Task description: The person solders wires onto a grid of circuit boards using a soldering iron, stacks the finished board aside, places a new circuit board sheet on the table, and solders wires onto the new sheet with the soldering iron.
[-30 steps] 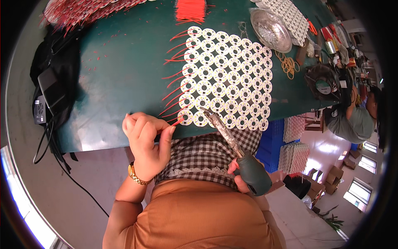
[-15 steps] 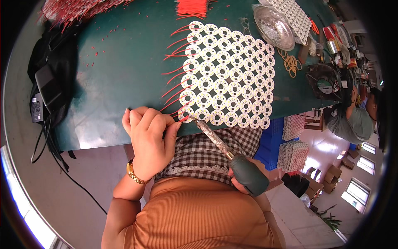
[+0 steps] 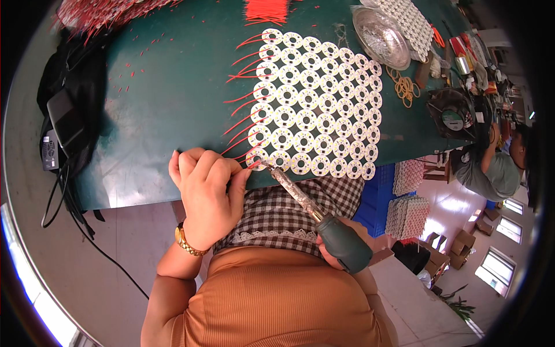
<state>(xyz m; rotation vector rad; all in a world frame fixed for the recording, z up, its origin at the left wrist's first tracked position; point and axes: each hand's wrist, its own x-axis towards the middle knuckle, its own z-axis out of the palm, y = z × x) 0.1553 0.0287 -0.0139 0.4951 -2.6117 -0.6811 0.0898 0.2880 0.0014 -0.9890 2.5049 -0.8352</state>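
A sheet of round white LED circuit boards [image 3: 308, 99] lies on the green table, with red wires [image 3: 243, 123] sticking out leftward from its left column. My left hand [image 3: 211, 182] pinches a short red wire [image 3: 254, 165] at the bottom-left board, thumb and fingertips closed on it. My right hand [image 3: 329, 254] is wrapped round the dark green handle of a soldering iron [image 3: 298, 194], mostly hidden behind that handle. The iron's tip meets the bottom-left board right by the wire's end.
A bundle of red wires [image 3: 266, 10] lies at the far edge, more wires [image 3: 110, 17] at far left. A plastic-wrapped round dish [image 3: 381, 37], rubber bands [image 3: 404, 88] and a black fan [image 3: 451, 114] stand right. A black power adapter [image 3: 66, 115] lies left. Another person [image 3: 494, 168] sits far right.
The board sheet and the soldering iron have shifted very slightly left in view. Both hands keep their grips, and the iron's tip stays at the same board.
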